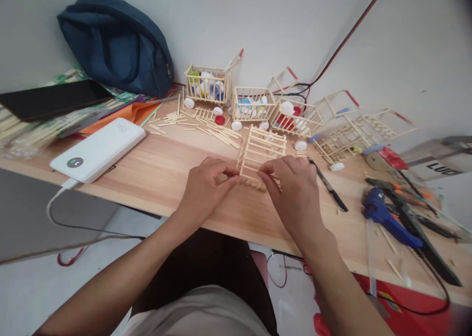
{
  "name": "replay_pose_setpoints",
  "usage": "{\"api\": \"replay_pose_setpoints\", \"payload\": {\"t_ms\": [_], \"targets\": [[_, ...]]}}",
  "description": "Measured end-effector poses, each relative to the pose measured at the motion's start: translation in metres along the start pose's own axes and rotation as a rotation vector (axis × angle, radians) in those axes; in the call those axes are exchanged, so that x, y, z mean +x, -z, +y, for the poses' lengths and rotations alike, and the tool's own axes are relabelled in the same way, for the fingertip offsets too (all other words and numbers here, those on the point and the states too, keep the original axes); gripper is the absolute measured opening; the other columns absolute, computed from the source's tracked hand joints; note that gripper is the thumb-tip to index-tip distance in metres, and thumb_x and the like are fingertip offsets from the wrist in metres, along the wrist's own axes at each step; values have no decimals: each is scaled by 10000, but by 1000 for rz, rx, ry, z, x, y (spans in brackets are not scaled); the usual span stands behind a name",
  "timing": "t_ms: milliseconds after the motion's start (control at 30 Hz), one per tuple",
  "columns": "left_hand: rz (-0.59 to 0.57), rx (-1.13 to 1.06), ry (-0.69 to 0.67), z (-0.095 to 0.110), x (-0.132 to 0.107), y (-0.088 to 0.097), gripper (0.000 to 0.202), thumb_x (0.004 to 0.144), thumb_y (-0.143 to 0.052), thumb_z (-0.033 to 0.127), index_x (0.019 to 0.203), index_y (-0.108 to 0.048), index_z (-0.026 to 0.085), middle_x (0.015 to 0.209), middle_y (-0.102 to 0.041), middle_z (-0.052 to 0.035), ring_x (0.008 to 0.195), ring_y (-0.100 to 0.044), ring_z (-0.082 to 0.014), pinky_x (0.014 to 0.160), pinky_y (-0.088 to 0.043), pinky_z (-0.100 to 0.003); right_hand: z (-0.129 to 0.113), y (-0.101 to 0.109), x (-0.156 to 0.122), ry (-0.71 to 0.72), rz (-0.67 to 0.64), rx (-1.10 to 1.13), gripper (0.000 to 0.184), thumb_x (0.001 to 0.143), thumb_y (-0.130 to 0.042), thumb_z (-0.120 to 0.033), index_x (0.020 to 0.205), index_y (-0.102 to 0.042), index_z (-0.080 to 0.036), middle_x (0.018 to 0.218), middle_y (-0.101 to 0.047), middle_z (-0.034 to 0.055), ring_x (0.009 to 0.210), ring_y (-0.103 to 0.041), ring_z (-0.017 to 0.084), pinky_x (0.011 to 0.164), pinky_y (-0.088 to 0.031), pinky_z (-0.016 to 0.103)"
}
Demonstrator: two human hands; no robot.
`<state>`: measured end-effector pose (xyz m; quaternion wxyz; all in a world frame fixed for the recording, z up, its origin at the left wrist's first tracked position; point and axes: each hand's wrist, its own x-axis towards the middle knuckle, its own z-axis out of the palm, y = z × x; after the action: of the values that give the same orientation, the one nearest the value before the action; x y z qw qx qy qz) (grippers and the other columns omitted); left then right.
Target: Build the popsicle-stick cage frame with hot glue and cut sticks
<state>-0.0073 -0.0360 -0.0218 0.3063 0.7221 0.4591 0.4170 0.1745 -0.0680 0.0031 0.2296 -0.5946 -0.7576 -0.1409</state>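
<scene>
Stick frame [262,151] pinched by left hand [206,184], right hand [295,191]; box [437,168] reads "LUC".

Left forearm [121,272] and right forearm [339,282] bare to the frame edge. Left hand [206,183] and right hand [295,188] bare. Pale beige garment [199,316] bottom centre, dark near-black fabric [210,262] just above it.

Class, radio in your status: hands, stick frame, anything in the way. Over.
Left hand, right hand both pinching near edge of stick frame. Pen beside right hand, apart. Loose sticks beyond frame.
</scene>
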Motion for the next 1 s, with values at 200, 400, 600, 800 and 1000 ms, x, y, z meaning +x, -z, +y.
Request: {"api": "replay_pose_setpoints", "payload": {"t_ms": [200, 400, 600, 800, 1000], "targets": [[-10, 27, -16, -1, 0, 0, 70, 804, -694, 266, 852, -721, 222, 878, -717, 7, 838, -622, -167, 807, -495, -308, -1, -1, 1, -5, 1, -1, 100, 899, -610, -240, 812, -618, -192, 807, -635, 35, 786, -511, 212, 718, -314, 348], [113, 142, -221, -2, -4, 4, 100, 844, -655, 243, 937, -670, 209, 897, -698, -22, 914, -601, -186, 862, -490, -351, 5, 13, -17, -56, 164, 43, 210, 917, -576, -274, 1115, -632, -230, 994, -644, 67, 926, -564, 234, 806, -397, 377], [192, 409, -617, -2, -14, 3, 298, 842, -620, 117, 1122, -653, 216, 1148, -679, -85, 1092, -521, -253, 943, -436, -439, 9, 15, -58, -121, 248, 6, 322, 904, -568, -206, 1221, -623, -226, 1087, -614, 103, 927, -550, 226, 825, -426, 397], [47, 563, -747, 1, -15, -1, 387, 880, -595, 171, 1266, -595, 177, 1234, -661, -97, 1211, -482, -303, 972, -371, -461, 7, 2, -63, -88, 201, 47, 383, 900, -562, -174, 1273, -589, -254, 1177, -598, 109, 967, -533, 226, 868, -407, 424], [-9, 620, -743, -1, -14, -3, 424, 894, -597, 283, 1314, -568, 234, 1301, -625, -85, 1319, -409, -313, 1040, -310, -473, 7, -2, -58, -73, 185, 62, 425, 888, -568, -170, 1301, -577, -271, 1209, -594, 106, 1018, -529, 241, 899, -399, 434]]}}
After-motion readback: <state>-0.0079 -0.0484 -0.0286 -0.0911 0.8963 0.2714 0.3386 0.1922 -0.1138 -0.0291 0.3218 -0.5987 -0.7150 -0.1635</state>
